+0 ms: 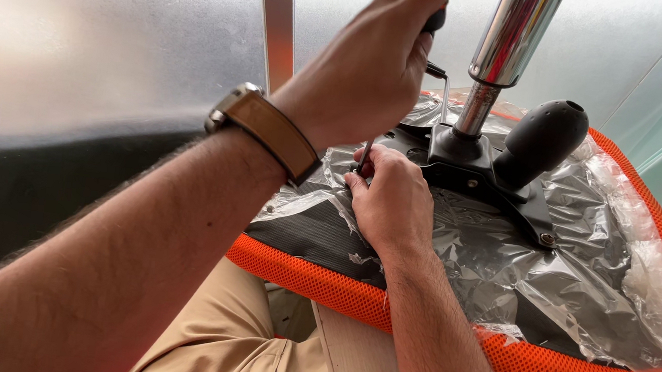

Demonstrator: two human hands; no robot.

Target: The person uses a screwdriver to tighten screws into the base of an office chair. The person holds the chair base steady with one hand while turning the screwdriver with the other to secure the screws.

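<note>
Your left hand point(370, 68) is clenched round the dark handle of a slim metal screwdriver point(365, 155), wrist w/ tan-strap watch point(272, 129) raised high so the shaft runs steeply down to the tip; grip from above looks chosen to push down while turning, imo. Your right hand point(390, 200) sits low on the overturned orange-rimmed black mesh chair seat point(325, 246), fingertips pinched at the shaft's lower end, prob. steadying the tip on a fastener; can't see the fastener itself, fingers hide it. Screwdriver tip is just left of the black metal mechanism plate point(493, 185) bolted on the seat underside, w/ a chrome gas-lift cylinder point(511, 41) standing up from the plate's centre, tilted a bit to the right, and a black rounded plastic lever knob point(542, 137) just beside its base. One bolt head shows at the plate's right arm, already seated. Clear crinkled plastic wrap point(566, 265) covers most of the seat underside, torn open round the plate so hardware is reachable. Seat lies face down on a pale wooden surface point(351, 358), near edge partly over your lap in khaki shorts point(219, 337), which keeps it close and braced. Behind: frosted glass wall point(103, 35) w/ a metal upright strip point(278, 19), dark band at its base on the left; greenish glass pane at far right. Bright diffuse light, indoors.
</note>
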